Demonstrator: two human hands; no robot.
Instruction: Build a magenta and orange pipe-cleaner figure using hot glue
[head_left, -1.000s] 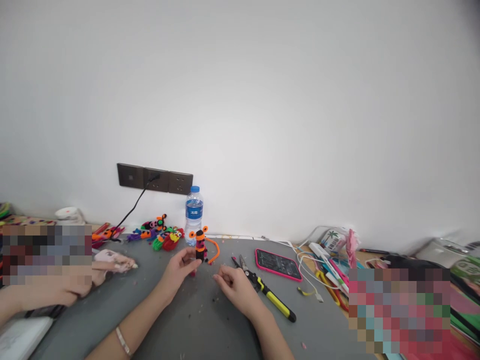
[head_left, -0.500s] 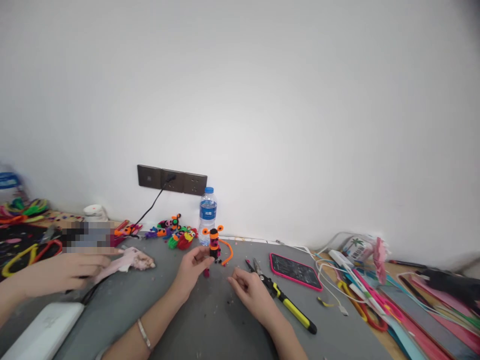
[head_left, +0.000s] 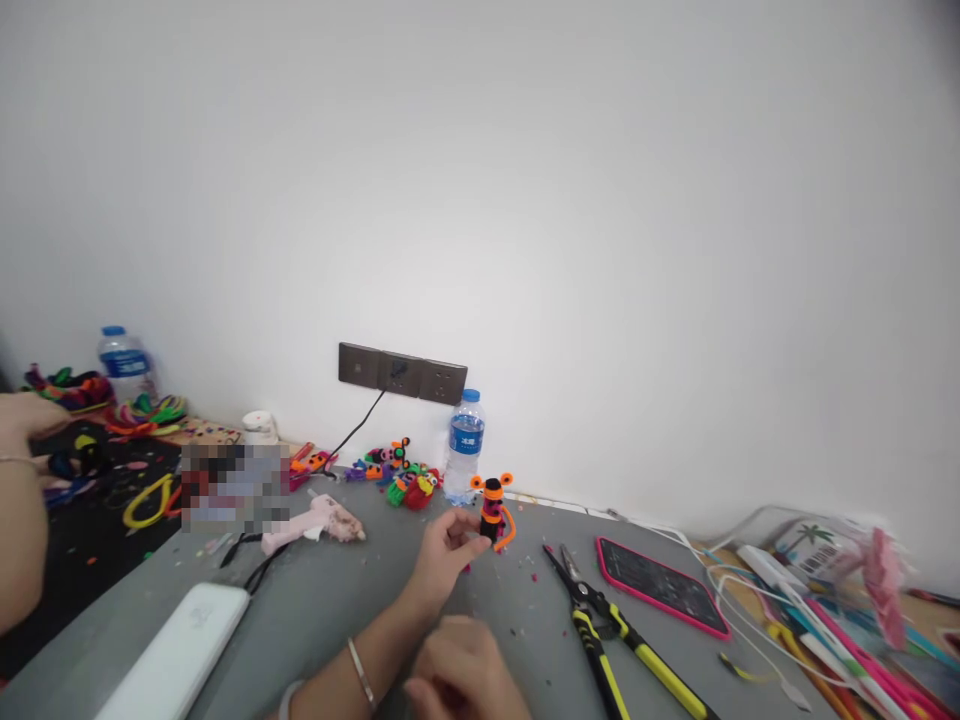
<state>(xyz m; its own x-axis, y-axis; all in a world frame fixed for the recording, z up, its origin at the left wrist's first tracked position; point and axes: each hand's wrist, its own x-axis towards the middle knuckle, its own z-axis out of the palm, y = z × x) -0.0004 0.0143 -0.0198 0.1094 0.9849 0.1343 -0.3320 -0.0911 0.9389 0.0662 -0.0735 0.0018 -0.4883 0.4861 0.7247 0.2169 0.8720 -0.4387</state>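
Observation:
My left hand pinches a small figure of black, orange and magenta pieces with orange ears and a curved orange tail. The figure stands upright over the grey mat. Nearer to me, my right hand is blurred, its fingers curled; whether it holds anything is hidden. Right of it lie yellow-and-black pliers with their jaws parted. Behind the figure stands a water bottle, and colourful figures lie left of the bottle.
At left are a pink glue gun, a white power bank and another person's arm. A pink-cased phone, white cables and craft sticks lie at right. The wall socket has a black cord.
The view has turned left. My right hand has moved down and left, away from the pliers. The other person's hand has left the glue gun's area for the far left.

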